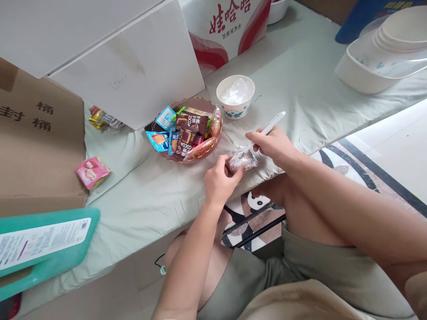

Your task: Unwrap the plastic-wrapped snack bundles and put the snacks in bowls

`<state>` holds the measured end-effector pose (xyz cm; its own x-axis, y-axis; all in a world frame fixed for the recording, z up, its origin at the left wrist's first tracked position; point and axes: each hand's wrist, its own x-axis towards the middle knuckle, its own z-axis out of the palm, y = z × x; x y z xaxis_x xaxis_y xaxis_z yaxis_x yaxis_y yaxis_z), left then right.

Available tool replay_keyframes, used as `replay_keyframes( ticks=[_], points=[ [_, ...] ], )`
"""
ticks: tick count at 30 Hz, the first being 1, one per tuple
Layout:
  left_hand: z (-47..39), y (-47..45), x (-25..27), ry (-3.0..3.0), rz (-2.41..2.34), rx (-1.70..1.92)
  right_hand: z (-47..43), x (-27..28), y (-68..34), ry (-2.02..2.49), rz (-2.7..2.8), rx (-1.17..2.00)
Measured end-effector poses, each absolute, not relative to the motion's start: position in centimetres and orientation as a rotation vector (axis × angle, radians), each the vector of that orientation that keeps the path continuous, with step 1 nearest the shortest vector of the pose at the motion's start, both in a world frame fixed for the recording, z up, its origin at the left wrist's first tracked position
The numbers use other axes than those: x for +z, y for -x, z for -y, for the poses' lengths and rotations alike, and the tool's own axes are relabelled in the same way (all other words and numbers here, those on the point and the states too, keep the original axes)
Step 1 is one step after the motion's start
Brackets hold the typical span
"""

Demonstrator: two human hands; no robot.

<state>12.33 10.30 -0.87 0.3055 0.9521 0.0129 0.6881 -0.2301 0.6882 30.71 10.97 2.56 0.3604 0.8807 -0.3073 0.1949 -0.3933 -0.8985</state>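
Observation:
My left hand point(220, 176) grips a small brownish-red lump wrapped in clear plastic point(240, 162), fingers and thumb around its left and near sides. It rests on the cloth near the table's front edge. In my right hand point(271, 144) is a slim white pen point(274, 122), held slanting with its lower end down at the plastic wrap. Whether the tip touches or pierces the film I cannot tell. Just left of the hands stands a glass bowl point(218, 126) heaped with packaged snacks point(187, 133). Behind them is a paper bowl point(235, 110) with crumpled clear plastic point(237, 91) inside.
A pale green cloth point(160, 191) covers the table. Cardboard boxes point(40, 146), a white box point(133, 75) and a red-and-white carton point(230, 31) stand at the left and back. A pink packet point(92, 172) and a teal container point(66, 249) lie left. White tubs point(367, 73) sit far right.

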Motion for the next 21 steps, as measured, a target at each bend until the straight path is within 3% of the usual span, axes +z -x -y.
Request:
replay_keyframes(
  ticks=[5,9,15,21],
  points=[
    [-10.2,-12.0,-0.9,-1.994,-1.456,0.604,-10.7,2.9,-31.8,1.753,0.747,1.023],
    [-10.2,-11.5,-1.1,-1.967,-1.455,0.635,-10.5,2.9,-33.1,1.709,0.728,0.786],
    [-10.2,-11.0,-1.6,-1.953,-1.423,0.701,-11.3,0.6,-34.9,1.962,1.299,0.421],
    [-10.2,-10.7,-1.6,-1.925,-1.413,0.721,-12.9,-1.0,-35.5,2.14,1.541,0.294]
  ],
)
